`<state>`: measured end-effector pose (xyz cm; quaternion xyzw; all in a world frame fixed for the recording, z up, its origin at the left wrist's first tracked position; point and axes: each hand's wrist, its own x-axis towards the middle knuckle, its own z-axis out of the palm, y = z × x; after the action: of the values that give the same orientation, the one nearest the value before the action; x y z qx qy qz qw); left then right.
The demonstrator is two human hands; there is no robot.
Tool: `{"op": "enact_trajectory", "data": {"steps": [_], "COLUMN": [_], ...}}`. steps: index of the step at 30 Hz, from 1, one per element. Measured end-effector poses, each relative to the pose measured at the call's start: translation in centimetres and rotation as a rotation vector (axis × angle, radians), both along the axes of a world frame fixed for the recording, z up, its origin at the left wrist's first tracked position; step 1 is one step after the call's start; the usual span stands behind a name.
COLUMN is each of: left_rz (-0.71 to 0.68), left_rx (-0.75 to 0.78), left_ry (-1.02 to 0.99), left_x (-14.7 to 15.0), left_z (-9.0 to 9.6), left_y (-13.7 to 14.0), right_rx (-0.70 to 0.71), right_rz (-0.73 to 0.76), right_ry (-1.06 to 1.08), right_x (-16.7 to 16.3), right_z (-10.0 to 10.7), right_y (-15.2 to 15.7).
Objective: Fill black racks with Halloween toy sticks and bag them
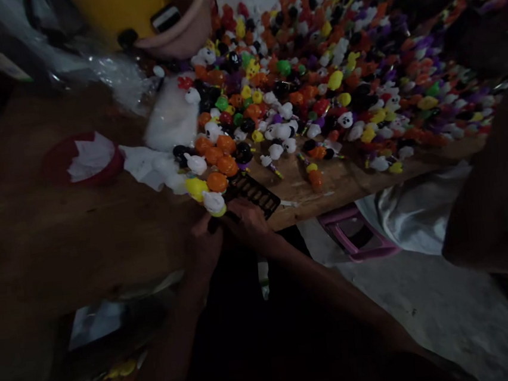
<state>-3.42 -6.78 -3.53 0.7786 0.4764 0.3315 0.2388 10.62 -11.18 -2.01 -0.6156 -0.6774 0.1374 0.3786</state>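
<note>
My left hand point(205, 240) is closed at the table's front edge, just below a small white toy figure with a yellow base point(214, 204). Close beside it my right hand point(250, 219) has its fingers curled, against the near end of a black slotted rack point(257, 194). What the fingers of either hand grip is hidden in the dark. Orange pumpkin-like toys point(217, 182), a yellow toy point(196, 188) and white and black ones cluster at the rack's left side. Whether these stand in the rack or beside it I cannot tell.
A large heap of small coloured toys point(315, 83) covers the table's back and right. A red bowl with white paper point(116, 163) stands left, near a clear plastic bag point(170, 117). A pink tub point(180, 33) is behind. Another person's arm point(483, 192) and a pink stool point(357, 234) are right.
</note>
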Motion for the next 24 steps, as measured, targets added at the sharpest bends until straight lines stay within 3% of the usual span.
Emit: {"op": "enact_trajectory", "data": {"steps": [3, 7, 9, 10, 12, 15, 19, 24], "left_rz": [-0.016, 0.013, 0.031, 0.028, 0.007, -0.035, -0.115, -0.191], "left_rx": [-0.049, -0.096, -0.104, -0.092, -0.039, 0.033, 0.083, 0.102], "left_ry": [-0.036, -0.065, -0.039, -0.024, 0.007, 0.097, 0.218, 0.165], "left_x": [0.1, 0.5, 0.8, 0.9, 0.8, -0.2, -1.6, -1.2], "left_z": [-0.4, 0.0, 0.4, 0.6, 0.7, 0.6, 0.2, 0.1], "left_y": [0.2, 0.0, 0.0, 0.0, 0.2, 0.4, 1.3, 1.4], "right_rx": [0.015, 0.077, 0.073, 0.051, 0.025, -0.026, -0.139, -0.214], "right_rz": [-0.049, -0.417, -0.559, -0.556, -0.533, -0.51, -0.49, -0.443], "right_ry": [-0.085, -0.169, -0.161, -0.166, -0.185, -0.178, -0.175, -0.367], "right_x": [3.7, 13.7, 18.0, 19.3, 20.0, 17.9, 15.8, 18.1], "right_z": [1.7, 4.2, 4.1, 3.6, 2.3, 1.3, 2.7, 4.4], "right_y": [-2.1, -5.6, -5.9, -5.7, -5.2, -5.2, -5.2, -4.5]}}
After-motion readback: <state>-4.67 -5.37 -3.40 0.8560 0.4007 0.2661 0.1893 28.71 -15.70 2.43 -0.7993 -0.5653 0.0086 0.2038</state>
